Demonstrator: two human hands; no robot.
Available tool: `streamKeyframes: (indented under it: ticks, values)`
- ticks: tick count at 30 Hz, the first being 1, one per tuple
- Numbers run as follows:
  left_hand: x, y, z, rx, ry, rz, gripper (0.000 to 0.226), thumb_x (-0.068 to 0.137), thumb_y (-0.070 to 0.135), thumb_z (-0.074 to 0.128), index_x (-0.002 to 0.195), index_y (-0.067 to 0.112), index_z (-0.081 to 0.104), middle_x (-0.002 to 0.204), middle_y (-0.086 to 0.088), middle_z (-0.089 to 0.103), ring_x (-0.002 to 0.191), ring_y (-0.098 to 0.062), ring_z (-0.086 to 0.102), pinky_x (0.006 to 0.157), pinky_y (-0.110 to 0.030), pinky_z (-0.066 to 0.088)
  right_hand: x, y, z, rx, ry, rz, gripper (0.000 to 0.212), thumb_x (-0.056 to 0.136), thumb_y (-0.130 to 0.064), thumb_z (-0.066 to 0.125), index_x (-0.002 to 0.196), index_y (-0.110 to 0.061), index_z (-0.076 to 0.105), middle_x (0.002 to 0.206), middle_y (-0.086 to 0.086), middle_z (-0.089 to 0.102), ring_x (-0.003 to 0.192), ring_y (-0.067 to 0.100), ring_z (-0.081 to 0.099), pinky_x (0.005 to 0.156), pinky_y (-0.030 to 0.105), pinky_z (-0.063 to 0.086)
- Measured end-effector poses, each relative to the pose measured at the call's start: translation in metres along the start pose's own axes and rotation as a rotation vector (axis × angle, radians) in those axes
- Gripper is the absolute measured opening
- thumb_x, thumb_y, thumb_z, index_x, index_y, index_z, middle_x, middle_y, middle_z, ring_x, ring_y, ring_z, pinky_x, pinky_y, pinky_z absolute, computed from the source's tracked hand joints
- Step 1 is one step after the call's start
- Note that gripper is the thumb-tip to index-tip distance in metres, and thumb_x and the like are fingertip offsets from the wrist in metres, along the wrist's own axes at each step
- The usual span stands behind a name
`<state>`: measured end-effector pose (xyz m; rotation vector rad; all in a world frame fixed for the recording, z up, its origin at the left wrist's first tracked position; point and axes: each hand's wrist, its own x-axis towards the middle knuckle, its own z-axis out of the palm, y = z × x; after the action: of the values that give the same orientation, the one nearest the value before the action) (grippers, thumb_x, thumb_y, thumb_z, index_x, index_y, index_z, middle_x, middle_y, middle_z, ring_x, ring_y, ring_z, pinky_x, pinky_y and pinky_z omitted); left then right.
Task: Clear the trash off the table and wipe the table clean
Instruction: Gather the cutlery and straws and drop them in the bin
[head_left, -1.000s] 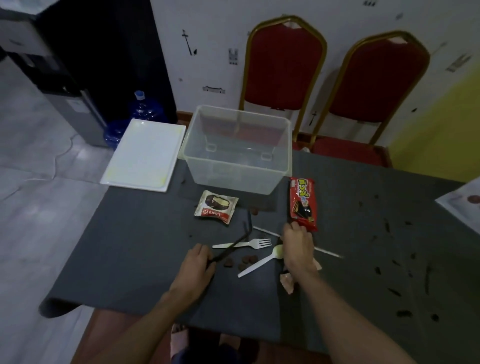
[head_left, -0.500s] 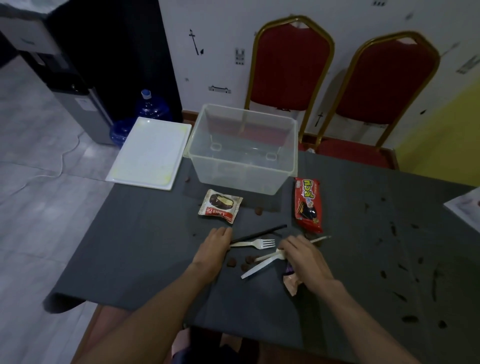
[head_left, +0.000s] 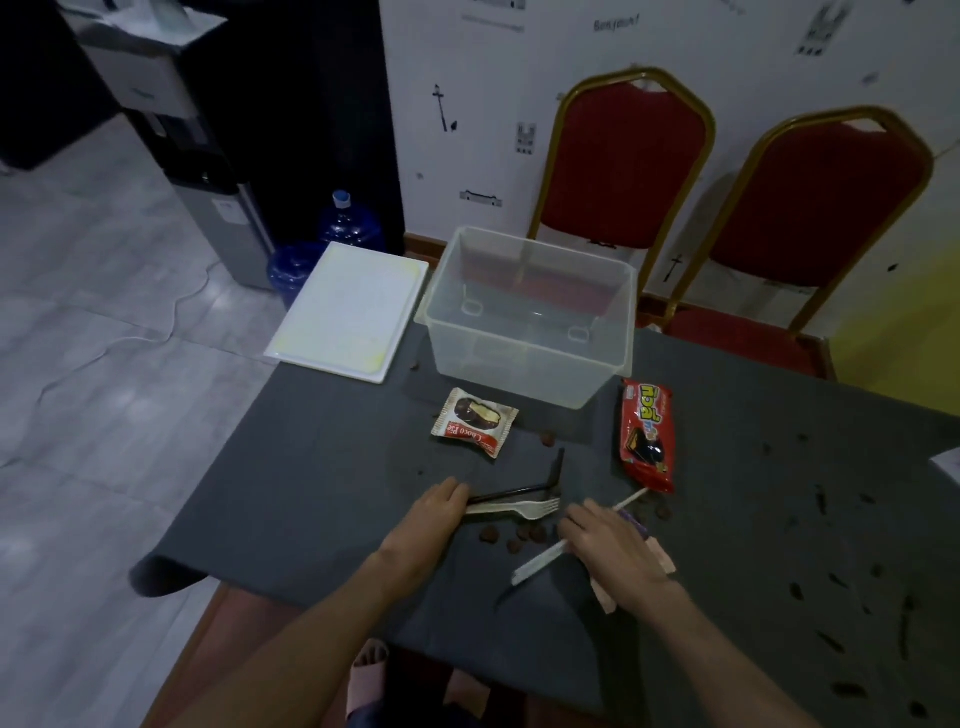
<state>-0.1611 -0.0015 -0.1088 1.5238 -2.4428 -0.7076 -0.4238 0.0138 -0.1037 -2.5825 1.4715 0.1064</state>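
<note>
On the dark grey table my left hand grips the ends of a black bent straw and a white plastic fork. My right hand is closed over a white spoon handle and a white straw, with a pink wrapper under the wrist. A Choco Pie wrapper and a red snack wrapper lie further back. Brown crumbs sit between my hands. An empty clear plastic bin stands at the far edge.
A white tray overhangs the far left corner. Dark smears mark the table's right side. Two red chairs stand behind the table. Blue water bottles and a dispenser are on the floor at left.
My left hand has gathered the fork together with the black straw. My right hand has closed over the spoon and white straw and drawn them toward me.
</note>
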Motion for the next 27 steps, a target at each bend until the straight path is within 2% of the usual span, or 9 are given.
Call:
streamKeyframes:
  ticks: [3, 6, 8, 10, 12, 14, 19, 23, 27]
  values:
    - [-0.016, -0.009, -0.003, -0.027, 0.084, 0.056, 0.053, 0.083, -0.001, 0.056, 0.131, 0.017, 0.044, 0.119, -0.002, 0.048, 0.106, -0.013, 0.046, 0.095, -0.022, 0.040, 0.003, 0.002, -0.022, 0.126, 0.034, -0.052, 0.043, 0.063, -0.013, 0.084, 0.077, -0.030, 0.047, 0.074, -0.010, 0.054, 0.077, 0.005, 0.040, 0.055, 0.020, 0.036]
    - [-0.033, -0.014, -0.017, -0.092, 0.189, 0.035, 0.045, 0.089, 0.008, 0.052, 0.133, 0.014, 0.044, 0.120, -0.005, 0.048, 0.110, -0.012, 0.044, 0.101, -0.019, 0.029, 0.012, 0.005, -0.046, 0.330, 0.088, -0.052, 0.031, 0.085, -0.011, 0.064, 0.095, -0.037, 0.052, 0.088, -0.012, 0.054, 0.085, 0.000, 0.042, 0.068, 0.022, 0.039]
    - [-0.041, -0.018, -0.031, -0.194, 0.260, -0.072, 0.038, 0.096, 0.028, 0.038, 0.131, 0.017, 0.047, 0.118, -0.002, 0.047, 0.115, -0.014, 0.044, 0.103, -0.017, 0.029, 0.027, -0.001, -0.066, 0.392, 0.190, -0.063, 0.031, 0.085, -0.005, 0.061, 0.105, -0.028, 0.063, 0.095, -0.013, 0.058, 0.088, 0.002, 0.047, 0.074, 0.021, 0.040]
    - [-0.054, -0.034, -0.042, -0.215, 0.441, -0.178, 0.032, 0.094, 0.040, 0.033, 0.115, 0.028, 0.054, 0.107, 0.007, 0.049, 0.112, -0.019, 0.048, 0.098, -0.023, 0.037, 0.057, -0.021, -0.089, 0.461, 0.300, -0.071, 0.032, 0.081, 0.001, 0.061, 0.103, -0.021, 0.067, 0.094, -0.012, 0.061, 0.087, 0.007, 0.054, 0.074, 0.021, 0.042]
    - [-0.066, -0.051, -0.057, -0.283, 0.622, -0.323, 0.020, 0.099, 0.031, 0.036, 0.099, 0.031, 0.055, 0.096, 0.011, 0.050, 0.098, -0.012, 0.052, 0.087, -0.024, 0.042, 0.092, -0.052, -0.115, 0.566, 0.396, -0.003, 0.026, 0.084, 0.002, 0.064, 0.095, -0.021, 0.067, 0.091, -0.009, 0.065, 0.084, 0.013, 0.060, 0.073, 0.024, 0.045]
    - [-0.085, -0.078, -0.081, -0.405, 0.777, -0.515, 0.017, 0.101, 0.015, 0.041, 0.096, 0.025, 0.053, 0.093, 0.007, 0.050, 0.081, -0.002, 0.047, 0.076, -0.019, 0.036, 0.136, -0.102, -0.140, 0.740, 0.457, 0.034, 0.010, 0.089, -0.010, 0.066, 0.089, -0.020, 0.065, 0.084, -0.005, 0.066, 0.079, 0.017, 0.063, 0.068, 0.027, 0.046]
    - [-0.131, -0.157, -0.144, -0.607, 1.029, -0.818, 0.011, 0.099, 0.012, 0.042, 0.108, 0.012, 0.048, 0.096, 0.003, 0.051, 0.083, -0.012, 0.051, 0.072, -0.021, 0.038, 0.230, -0.242, -0.159, 1.106, 0.470, 0.077, 0.006, 0.090, -0.026, 0.066, 0.094, -0.021, 0.063, 0.088, -0.008, 0.068, 0.084, 0.009, 0.066, 0.070, 0.028, 0.054]
    - [-0.157, -0.246, -0.150, -0.735, 0.900, -1.039, 0.009, 0.097, 0.013, 0.046, 0.102, 0.011, 0.053, 0.096, -0.007, 0.067, 0.084, -0.023, 0.063, 0.073, -0.034, 0.049, 0.302, -0.332, -0.119, 1.128, 0.402, 0.105, 0.010, 0.085, -0.015, 0.068, 0.081, -0.018, 0.060, 0.074, -0.010, 0.067, 0.068, 0.003, 0.062, 0.062, 0.021, 0.050]
    - [-0.175, -0.337, -0.124, -0.978, 0.692, -1.251, 0.015, 0.088, 0.008, 0.059, 0.075, 0.016, 0.064, 0.079, -0.013, 0.072, 0.080, -0.032, 0.070, 0.080, -0.046, 0.058, 0.373, -0.392, -0.040, 1.042, 0.275, 0.265, 0.007, 0.081, -0.018, 0.065, 0.078, -0.018, 0.059, 0.070, -0.005, 0.067, 0.069, 0.014, 0.064, 0.067, 0.035, 0.052]
